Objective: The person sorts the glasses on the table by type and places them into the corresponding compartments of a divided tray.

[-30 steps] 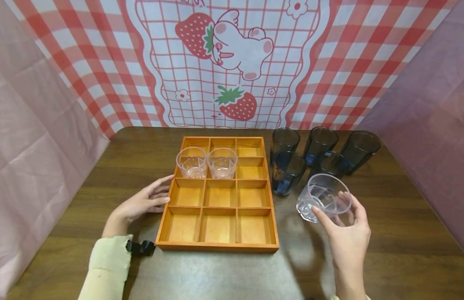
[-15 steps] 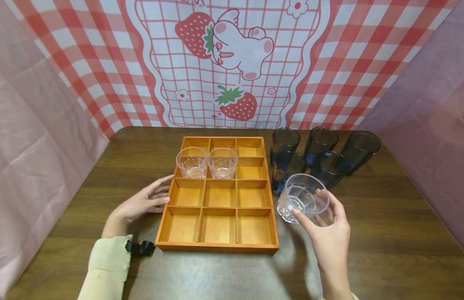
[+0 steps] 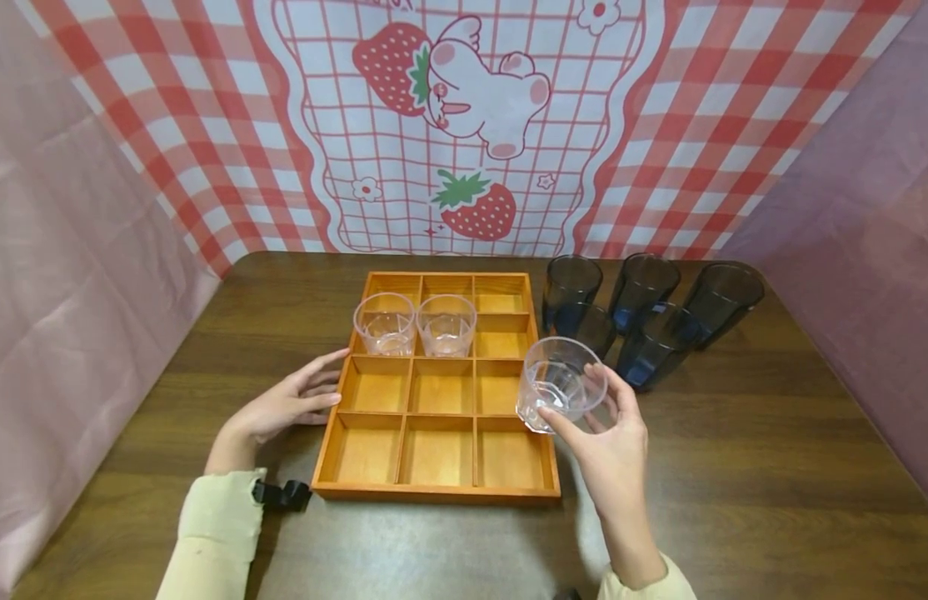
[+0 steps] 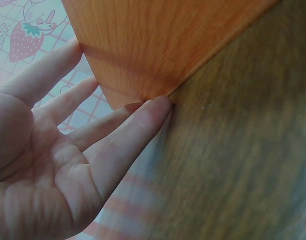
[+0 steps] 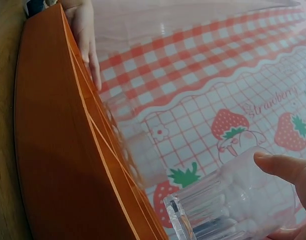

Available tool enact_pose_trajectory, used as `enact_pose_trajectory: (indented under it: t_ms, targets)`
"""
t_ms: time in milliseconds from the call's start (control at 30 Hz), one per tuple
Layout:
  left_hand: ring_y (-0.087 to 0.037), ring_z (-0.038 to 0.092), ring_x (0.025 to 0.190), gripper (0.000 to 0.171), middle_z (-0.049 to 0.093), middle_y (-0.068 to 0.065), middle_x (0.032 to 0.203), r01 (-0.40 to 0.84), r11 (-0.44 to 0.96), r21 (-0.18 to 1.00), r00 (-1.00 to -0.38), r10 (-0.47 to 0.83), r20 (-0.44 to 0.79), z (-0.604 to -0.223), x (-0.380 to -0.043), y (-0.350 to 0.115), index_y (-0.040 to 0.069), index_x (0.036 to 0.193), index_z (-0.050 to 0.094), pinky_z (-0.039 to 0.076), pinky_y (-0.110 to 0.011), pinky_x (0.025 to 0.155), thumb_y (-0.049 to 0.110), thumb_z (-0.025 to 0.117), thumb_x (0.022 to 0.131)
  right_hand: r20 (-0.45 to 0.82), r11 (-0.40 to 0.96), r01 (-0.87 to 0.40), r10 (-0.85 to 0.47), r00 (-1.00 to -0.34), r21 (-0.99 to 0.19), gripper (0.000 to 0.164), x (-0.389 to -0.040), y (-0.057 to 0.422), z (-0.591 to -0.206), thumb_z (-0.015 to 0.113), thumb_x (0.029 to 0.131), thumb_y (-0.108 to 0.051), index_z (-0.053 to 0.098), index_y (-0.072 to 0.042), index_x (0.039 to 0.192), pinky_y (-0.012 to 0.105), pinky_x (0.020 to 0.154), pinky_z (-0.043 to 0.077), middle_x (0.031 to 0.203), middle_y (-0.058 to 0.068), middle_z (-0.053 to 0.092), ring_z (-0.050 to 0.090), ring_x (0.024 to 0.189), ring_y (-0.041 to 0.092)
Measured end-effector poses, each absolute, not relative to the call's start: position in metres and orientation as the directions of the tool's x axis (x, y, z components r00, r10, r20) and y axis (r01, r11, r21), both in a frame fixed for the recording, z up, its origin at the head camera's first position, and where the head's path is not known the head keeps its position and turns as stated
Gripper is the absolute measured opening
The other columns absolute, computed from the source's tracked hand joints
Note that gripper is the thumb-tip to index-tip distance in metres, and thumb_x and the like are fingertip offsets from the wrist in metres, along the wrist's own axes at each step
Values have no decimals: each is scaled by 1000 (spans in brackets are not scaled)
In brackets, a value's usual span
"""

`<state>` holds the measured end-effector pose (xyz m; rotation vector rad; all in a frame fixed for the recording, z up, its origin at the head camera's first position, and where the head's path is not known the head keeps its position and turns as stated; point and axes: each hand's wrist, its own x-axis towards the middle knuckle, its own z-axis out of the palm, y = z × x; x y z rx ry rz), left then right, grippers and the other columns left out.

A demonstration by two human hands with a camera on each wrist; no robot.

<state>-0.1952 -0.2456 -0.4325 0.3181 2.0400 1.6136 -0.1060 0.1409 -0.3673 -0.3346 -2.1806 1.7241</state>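
Observation:
My right hand [image 3: 612, 442] pinches a clear plastic cup [image 3: 556, 385] between thumb and fingers, tilted above the right edge of a wooden compartment tray [image 3: 436, 493]. In the right wrist view the faceted base of the cup [image 5: 212, 215] points toward the tray. Two more clear cups, a left one [image 3: 386, 332] and a right one [image 3: 446, 332], sit side by side in the tray's second row from the back. At the tray's left side rests my left hand [image 3: 287, 405], its extended fingertips touching the outer wall [image 4: 138, 55] in the left wrist view.
Several tall dark-tinted glasses [image 3: 654, 350] stand at the back right of the wooden table [image 3: 756, 467], close to the tray. A red-and-white checked cloth [image 3: 681, 108] hangs behind the table. Pink fabric [image 3: 82, 275] hangs at the left.
My right hand has carried the clear cup leftward, from in front of the dark glasses to over the tray's right edge. The left hand has stayed at the tray's side.

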Motion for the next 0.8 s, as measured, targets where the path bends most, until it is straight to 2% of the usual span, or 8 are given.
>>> enact_pose_trajectory:
  t_ms: [200,267,500,800]
  targets:
    - [-49,35,137,69,19,-27,158,-135,275,952,-842,475,-256,-432,-195,-245,22,157,13,51,-48,99,19,53,100,100,241,-9,370,-924,-970,77,-117,133,-368,84,71,-3,45,-2,137,35,104,46,139,11,53,51,128,22]
    - [-49,35,137,69,19,-27,158,-134,276,952,-842,475,-256,-432,-195,-245,22,157,13,51,-49,99,19,53,101,92,240,0,370,-925,-971,77,-121,130,-369,84,72,-4,44,-2,138,38,105,45,140,12,52,50,129,24]
    - [-49,36,136,68,20,-27,158,-128,267,955,-839,484,-248,-433,-196,-245,22,157,13,51,-49,99,17,52,101,100,223,-17,369,-924,-975,80,-135,120,-373,86,70,-6,43,-1,138,43,109,43,142,15,48,46,134,29]
    - [-49,35,137,68,19,-27,158,-125,273,954,-842,479,-248,-433,-196,-245,22,157,12,51,-49,99,18,52,101,126,281,-19,371,-920,-960,81,-152,108,-379,85,72,-9,41,0,139,46,108,43,143,17,45,45,135,31]
